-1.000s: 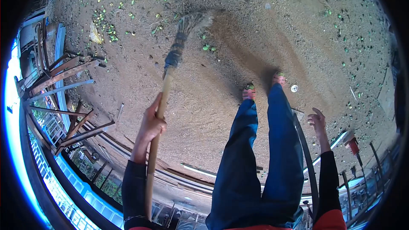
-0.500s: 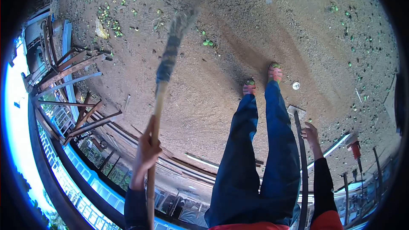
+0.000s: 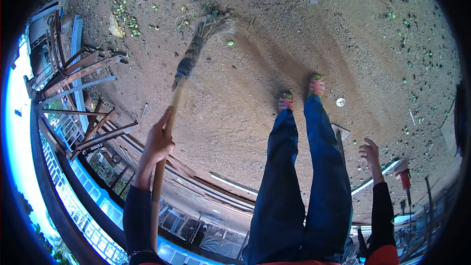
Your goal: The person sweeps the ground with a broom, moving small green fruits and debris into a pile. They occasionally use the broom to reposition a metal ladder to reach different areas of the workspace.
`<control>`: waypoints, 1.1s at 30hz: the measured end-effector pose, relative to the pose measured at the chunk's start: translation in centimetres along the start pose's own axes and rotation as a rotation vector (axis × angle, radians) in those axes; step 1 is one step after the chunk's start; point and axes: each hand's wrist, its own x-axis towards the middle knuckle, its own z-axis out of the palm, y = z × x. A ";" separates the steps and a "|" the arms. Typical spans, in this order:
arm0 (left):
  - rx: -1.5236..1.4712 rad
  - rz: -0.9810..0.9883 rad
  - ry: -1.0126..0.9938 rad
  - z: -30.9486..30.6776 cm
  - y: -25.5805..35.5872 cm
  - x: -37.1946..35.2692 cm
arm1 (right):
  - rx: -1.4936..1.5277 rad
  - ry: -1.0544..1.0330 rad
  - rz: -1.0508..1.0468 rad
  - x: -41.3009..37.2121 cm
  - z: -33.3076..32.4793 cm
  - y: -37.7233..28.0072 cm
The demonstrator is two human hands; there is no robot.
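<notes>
My left hand (image 3: 159, 142) is wrapped round the wooden handle of a long broom (image 3: 170, 110). Dark bands bind the upper part of the broom, and its bristle head (image 3: 214, 25) touches the sandy ground (image 3: 225, 113) ahead and to the left. My right hand (image 3: 369, 152) hangs in the air to the right of my legs, fingers apart, holding nothing. Green fruits or leaves (image 3: 126, 18) are scattered on the ground left of the bristles.
Metal beams and frames (image 3: 86, 71) stand at the left. A white bar (image 3: 375, 176) and a red tool (image 3: 405, 179) lie at the right. Long strips (image 3: 230, 185) cross behind my legs. A white disc (image 3: 340, 102) lies by my right foot.
My left hand and the broom handle have moved left, and the bristles have spread. My right hand has shifted slightly right. Some green leaves near the bristles have moved.
</notes>
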 end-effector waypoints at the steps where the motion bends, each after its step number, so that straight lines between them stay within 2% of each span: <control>1: -0.016 0.029 0.057 -0.9 0.1 1.9 | -0.009 0.013 0.023 0.7 -0.5 0.2; 6: -0.166 0.189 0.214 -6.2 1.7 12.7 | -0.043 -0.035 0.005 1.6 -0.4 -0.1; 7: -0.111 0.231 0.276 -7.8 2.0 15.9 | -0.048 -0.028 -0.001 1.6 -0.1 -0.6; 9: -0.182 0.326 0.378 -11.1 1.2 22.7 | -0.124 -0.061 -0.051 1.3 0.0 -1.7; 10: -0.216 0.304 0.455 -12.1 1.9 23.9 | -0.161 -0.047 -0.055 0.9 0.1 -2.7; 11: -0.159 0.257 0.506 -12.2 2.7 22.9 | -0.170 -0.042 -0.051 1.0 -0.1 -3.2; 13: -0.045 0.204 0.535 -10.0 3.5 15.9 | -0.047 -0.035 -0.060 0.8 0.0 -3.6; 16: -0.250 0.207 0.334 -5.7 -0.1 4.3 | -0.055 -0.050 -0.020 1.2 0.9 -2.8; 18: -0.132 0.111 0.219 -1.5 -0.5 -2.9 | -0.086 -0.088 0.016 1.5 1.2 -1.9; 19: -0.106 0.136 0.159 0.5 -1.5 -5.4 | -0.074 -0.090 0.016 1.0 1.7 -1.9; 22: -0.142 -0.120 -0.091 4.6 -1.5 -10.3 | -0.081 -0.106 -0.003 0.6 3.9 -2.7; 23: -0.177 0.012 -0.099 6.4 -4.2 -9.9 | -0.074 -0.109 -0.003 0.4 4.4 -3.1; 26: -0.159 -0.051 -0.192 5.7 -6.6 -6.8 | -0.040 -0.103 -0.028 -0.1 5.9 -4.4; 27: -0.176 -0.086 -0.186 3.8 -6.5 -5.0 | -0.037 -0.096 -0.030 -0.3 6.1 -5.0; 29: -0.033 0.000 -0.099 -0.9 -5.3 -1.4 | -0.067 -0.079 -0.055 -1.0 6.6 -5.8; 31: 0.039 0.000 -0.049 -5.7 -4.3 3.2 | -0.070 -0.061 -0.053 -0.5 7.2 -6.1; 33: -0.044 0.111 0.035 -9.6 -4.3 7.8 | -0.099 0.021 -0.013 0.1 8.2 -6.2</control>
